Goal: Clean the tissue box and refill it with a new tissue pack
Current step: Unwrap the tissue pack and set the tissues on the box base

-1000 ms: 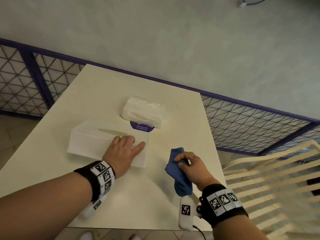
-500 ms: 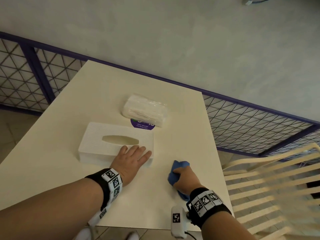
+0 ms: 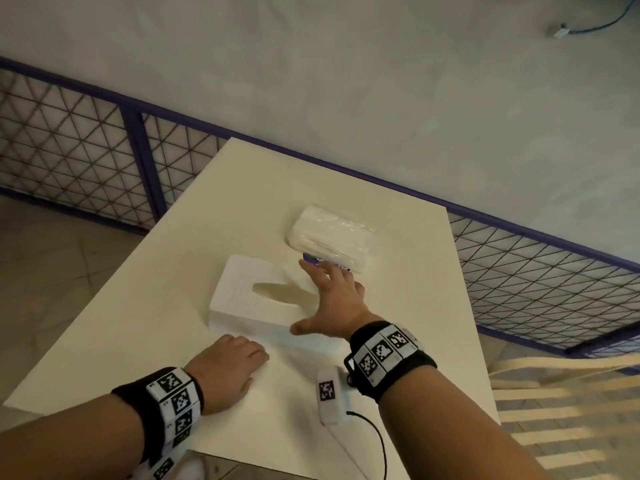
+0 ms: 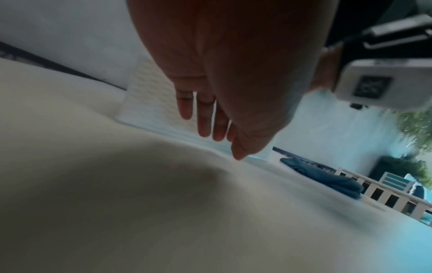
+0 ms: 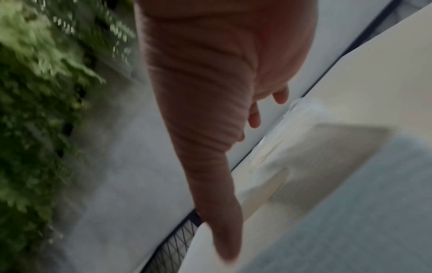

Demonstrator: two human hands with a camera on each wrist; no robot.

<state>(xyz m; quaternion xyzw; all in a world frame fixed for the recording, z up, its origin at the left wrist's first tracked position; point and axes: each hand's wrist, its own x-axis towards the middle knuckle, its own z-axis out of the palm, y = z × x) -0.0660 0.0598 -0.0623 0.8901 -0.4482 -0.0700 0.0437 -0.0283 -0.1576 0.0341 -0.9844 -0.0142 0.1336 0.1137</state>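
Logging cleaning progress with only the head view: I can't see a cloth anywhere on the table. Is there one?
Observer: Yes. The left wrist view shows a blue cloth lying on the table past the tissue box, with no hand on it.
Reviewer: Is the right hand holding anything underneath?
Observer: No. The right wrist view shows the right hand with an empty palm and spread fingers, over the tissue pack.
Reviewer: And the left?
Observer: The left hand holds nothing; its fingers are straight, near the box.
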